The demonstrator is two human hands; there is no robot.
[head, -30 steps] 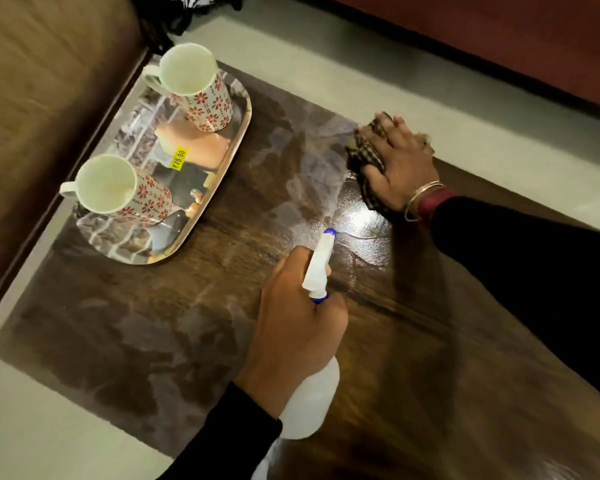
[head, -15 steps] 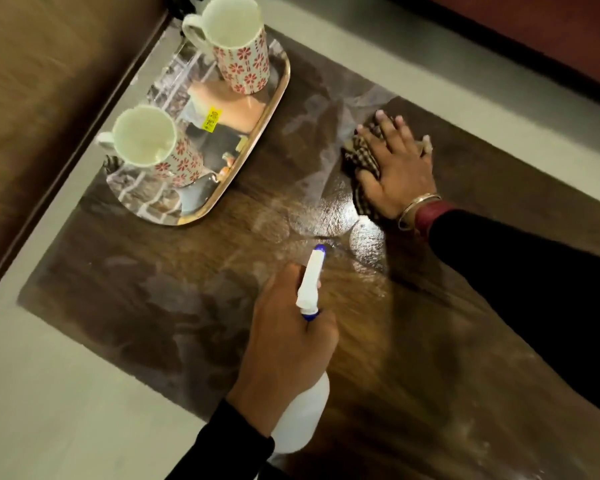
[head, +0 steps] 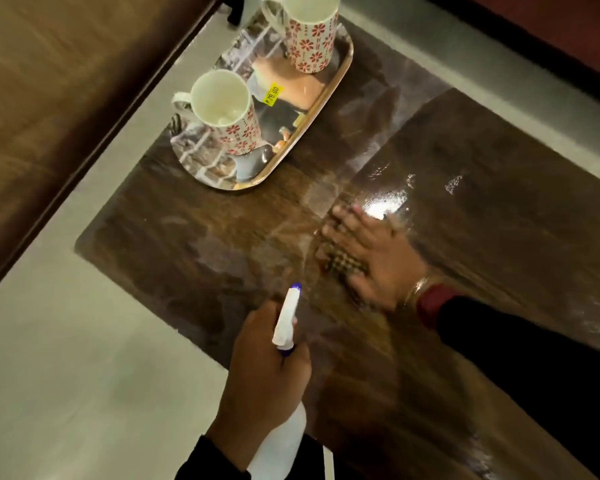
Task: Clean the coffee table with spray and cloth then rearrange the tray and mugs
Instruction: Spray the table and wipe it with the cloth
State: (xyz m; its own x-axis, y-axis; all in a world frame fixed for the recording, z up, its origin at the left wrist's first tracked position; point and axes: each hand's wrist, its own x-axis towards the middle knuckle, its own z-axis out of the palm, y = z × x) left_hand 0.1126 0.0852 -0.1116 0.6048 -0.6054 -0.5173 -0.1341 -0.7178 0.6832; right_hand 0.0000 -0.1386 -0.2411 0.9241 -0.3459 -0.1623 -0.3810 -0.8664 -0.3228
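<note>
White plastic spray bottle (head: pixel 282 441) sits nearest, the left hand (head: pixel 264 355) curled tight round its neck, nozzle aimed over the coffee table (head: pixel 194 244). Beyond it the right hand (head: pixel 374 261), fingers flat and spread, presses the checked cloth (head: pixel 343 264). It has swept nearer from the far edge and left a wet gloss, so wiping looks midway. Farthest, the tray (head: pixel 302 88) carries both floral mugs (head: pixel 238 133) upright, not yet rearranged.

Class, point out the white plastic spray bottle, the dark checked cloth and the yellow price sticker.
White plastic spray bottle (head: pixel 286 320), head view, its nozzle head.
Dark checked cloth (head: pixel 343 265), head view, its exposed patch.
Yellow price sticker (head: pixel 272 94), head view, its middle.
</note>
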